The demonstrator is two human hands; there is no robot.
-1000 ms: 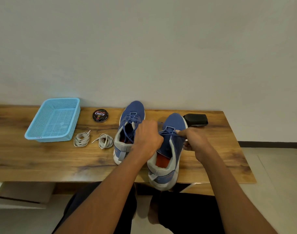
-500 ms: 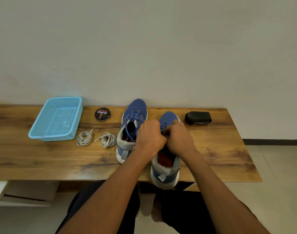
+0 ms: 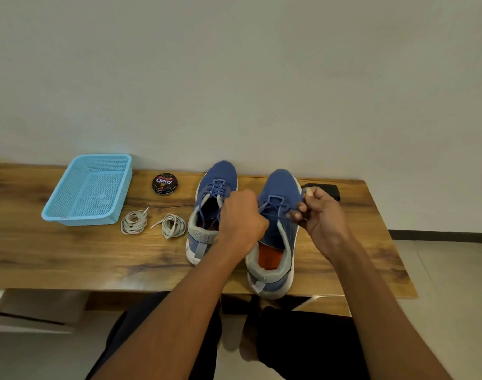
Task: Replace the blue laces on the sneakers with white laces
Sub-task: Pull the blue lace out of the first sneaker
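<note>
- The near blue mesh sneaker with grey collar and orange insole (image 3: 276,237) stands on the brown wooden table (image 3: 56,250) at its front edge, just right of the second blue mesh sneaker (image 3: 213,193), which is fully threaded with its own blue lace.
- The right hand (image 3: 320,215) pinches a strand of the thin blue lace (image 3: 272,208) just right of the near sneaker's eyelets, the lace running taut from the fingers to the shoe.
- The left hand (image 3: 241,215) is curled over that sneaker's left side; whether it grips lace or upper I cannot tell.
- The lace looks soft, light and limp, so it should slide out if pulled close to each eyelet, one crossing at a time; tugging far from the eyelet would likely just lift the light shoe.
- Two coiled white flat laces (image 3: 134,222) (image 3: 174,224) lie left of the second sneaker; their stiff tips are probably the best place to hold for threading.
- Unlacing appears barely begun.
</note>
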